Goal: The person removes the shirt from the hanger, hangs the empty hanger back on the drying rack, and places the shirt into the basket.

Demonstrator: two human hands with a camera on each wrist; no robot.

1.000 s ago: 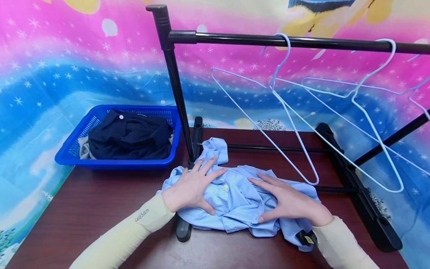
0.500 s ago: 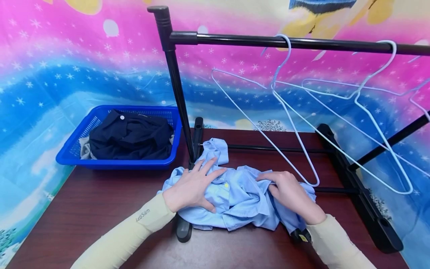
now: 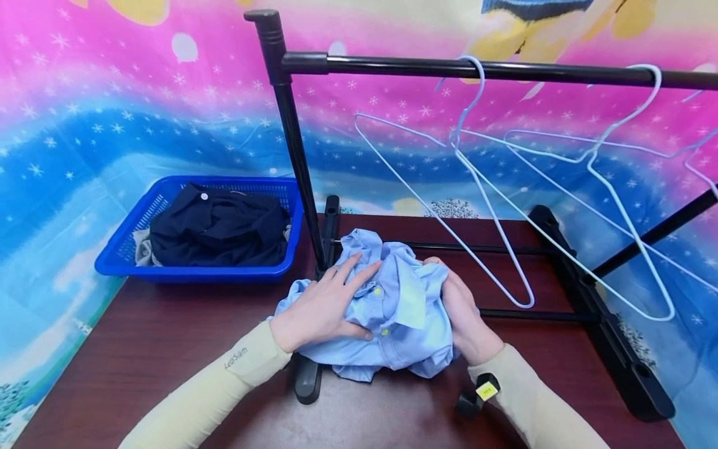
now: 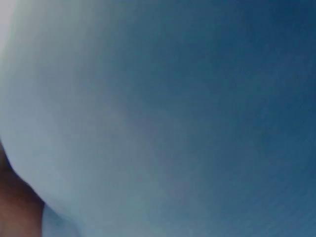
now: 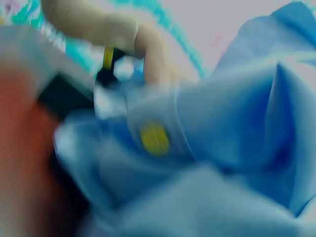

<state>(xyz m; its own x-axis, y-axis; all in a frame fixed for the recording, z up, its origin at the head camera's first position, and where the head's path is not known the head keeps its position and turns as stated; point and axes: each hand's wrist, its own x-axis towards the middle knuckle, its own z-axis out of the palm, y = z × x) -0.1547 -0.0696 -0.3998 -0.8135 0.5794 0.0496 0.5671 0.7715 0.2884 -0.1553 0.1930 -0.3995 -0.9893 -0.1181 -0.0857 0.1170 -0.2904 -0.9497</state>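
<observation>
We see a crumpled light blue shirt [image 3: 387, 312] lying on the dark wooden desk [image 3: 168, 349], right at the foot of the black clothes rack [image 3: 291, 143]. Our left hand [image 3: 322, 308] lies flat on the shirt's left part, its grip slack with fingers spread straight. Our right hand [image 3: 465, 315] has its grip closed on the shirt's right side, fabric bunched in the curled fingers. White wire hangers [image 3: 493, 187] hang from the rack's bar. Left of the rack stands a blue basket [image 3: 120, 249] holding dark clothes [image 3: 219, 231].
</observation>
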